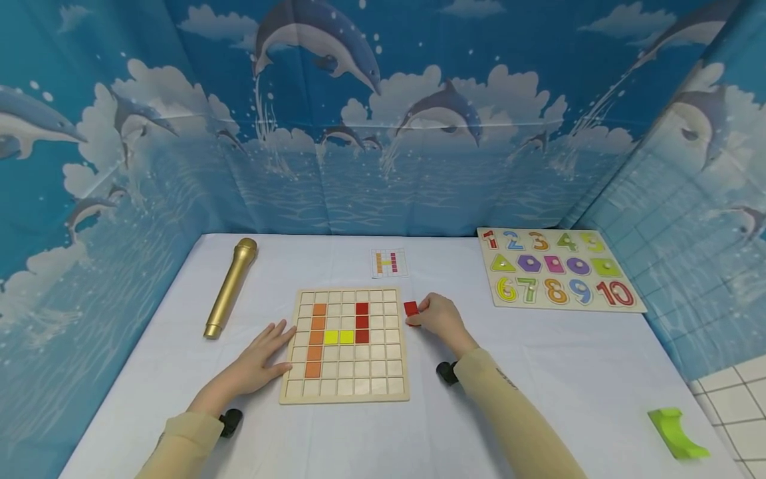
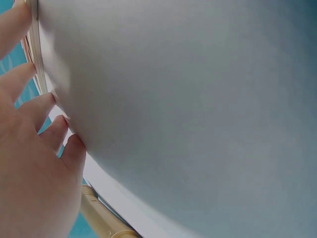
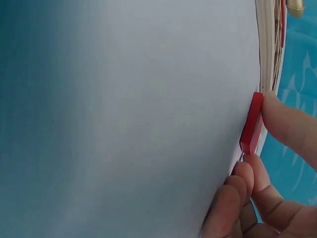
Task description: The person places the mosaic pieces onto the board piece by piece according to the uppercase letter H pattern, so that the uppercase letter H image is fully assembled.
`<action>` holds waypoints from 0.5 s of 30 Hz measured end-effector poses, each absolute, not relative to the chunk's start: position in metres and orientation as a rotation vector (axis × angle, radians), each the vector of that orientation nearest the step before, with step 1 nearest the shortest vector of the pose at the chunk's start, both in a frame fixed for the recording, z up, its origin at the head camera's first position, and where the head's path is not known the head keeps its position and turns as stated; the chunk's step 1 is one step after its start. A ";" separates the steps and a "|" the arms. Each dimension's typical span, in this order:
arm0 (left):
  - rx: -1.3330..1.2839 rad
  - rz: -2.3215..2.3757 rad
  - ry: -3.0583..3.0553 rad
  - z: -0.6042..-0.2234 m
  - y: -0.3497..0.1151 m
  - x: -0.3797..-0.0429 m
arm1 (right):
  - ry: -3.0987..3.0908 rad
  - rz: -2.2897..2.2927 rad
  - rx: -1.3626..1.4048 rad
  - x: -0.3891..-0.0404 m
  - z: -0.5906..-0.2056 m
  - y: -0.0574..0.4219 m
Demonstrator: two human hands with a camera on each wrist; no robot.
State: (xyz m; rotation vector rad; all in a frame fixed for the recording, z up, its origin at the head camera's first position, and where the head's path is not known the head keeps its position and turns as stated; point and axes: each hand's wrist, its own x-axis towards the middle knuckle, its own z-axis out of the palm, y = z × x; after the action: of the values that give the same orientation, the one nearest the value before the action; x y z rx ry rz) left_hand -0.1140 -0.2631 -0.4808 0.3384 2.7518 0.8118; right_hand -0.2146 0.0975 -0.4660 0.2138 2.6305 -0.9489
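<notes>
A wooden grid board [image 1: 344, 398] lies flat on the table. It holds a column of several orange tiles [image 1: 315, 337], two yellow tiles [image 1: 338, 337] side by side and three red tiles [image 1: 362, 322] in a column. My left hand [image 1: 258, 359] rests with fingers spread, thumb and fingertips at the board's left edge. Off the board's right edge, my right hand [image 1: 441, 320] pinches a red tile [image 3: 252, 123] between thumb and index finger, low over the tablecloth. Another red square [image 1: 410, 308] shows just beyond those fingertips.
Behind the board lies a small picture card [image 1: 389, 263] with an H pattern. A gold microphone [image 1: 232, 287] is at left, and a number puzzle board [image 1: 556, 271] at back right. A green curved block [image 1: 676, 432] sits front right. Dolphin-print curtains [image 1: 383, 179] enclose the table.
</notes>
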 end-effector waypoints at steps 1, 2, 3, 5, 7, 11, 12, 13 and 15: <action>0.338 0.813 2.751 -0.481 -0.263 -0.114 | 2.638 -0.932 0.213 -0.214 -0.466 0.097; 0.337 0.812 2.752 -0.481 -0.263 -0.114 | 2.641 -0.920 0.215 -0.214 -0.465 0.097; 0.338 0.811 2.754 -0.481 -0.263 -0.114 | 2.640 -0.910 0.222 -0.213 -0.465 0.097; 0.342 0.806 2.758 -0.480 -0.262 -0.114 | 2.631 -0.905 0.242 -0.211 -0.464 0.098; 0.339 0.808 2.758 -0.480 -0.262 -0.114 | 2.625 -0.897 0.253 -0.210 -0.463 0.099; 0.335 0.806 2.757 -0.481 -0.262 -0.114 | 2.636 -0.891 0.218 -0.207 -0.463 0.104; 0.330 0.808 2.755 -0.481 -0.262 -0.114 | 2.642 -0.889 0.200 -0.206 -0.463 0.105; 0.330 0.810 2.754 -0.481 -0.262 -0.114 | 2.645 -0.895 0.180 -0.206 -0.463 0.106; 0.331 0.805 2.755 -0.481 -0.262 -0.114 | 2.648 -0.896 0.152 -0.204 -0.463 0.108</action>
State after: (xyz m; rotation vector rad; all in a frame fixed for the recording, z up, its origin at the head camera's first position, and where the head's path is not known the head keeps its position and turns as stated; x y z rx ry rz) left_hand -0.1142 -0.2624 -0.4815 0.3314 2.7550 0.8049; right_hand -0.2043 0.1080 -0.4633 0.1520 2.6476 -0.8958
